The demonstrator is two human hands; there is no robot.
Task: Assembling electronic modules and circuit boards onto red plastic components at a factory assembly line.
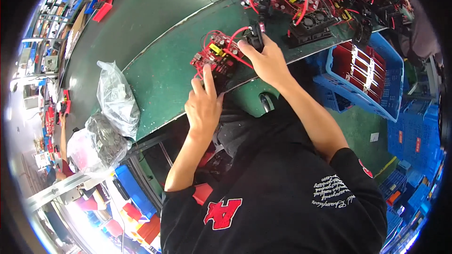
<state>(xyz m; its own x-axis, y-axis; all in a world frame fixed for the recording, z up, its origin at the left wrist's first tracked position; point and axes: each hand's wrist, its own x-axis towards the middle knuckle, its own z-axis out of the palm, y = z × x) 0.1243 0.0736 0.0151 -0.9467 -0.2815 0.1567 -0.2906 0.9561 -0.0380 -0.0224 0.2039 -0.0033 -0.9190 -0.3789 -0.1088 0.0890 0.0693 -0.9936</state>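
Observation:
A red circuit board [225,60] with a yellow component and thick red cables lies near the front edge of the green bench. My left hand [203,101] reaches it from the near side. Its index finger is stretched onto the board, and the other fingers are apart and partly bent. My right hand [270,63] is closed on a black plastic fitting [254,38], just right of the board. A red cable runs from the board toward this fitting. The underside of the fitting is hidden, so its exact kind does not show.
Several red boards with black fans [310,19] are heaped at the back right. A blue crate [393,82] holding red parts stands below the right edge. Clear plastic bags [117,99] lie at the bench's left end. Other people work at far left.

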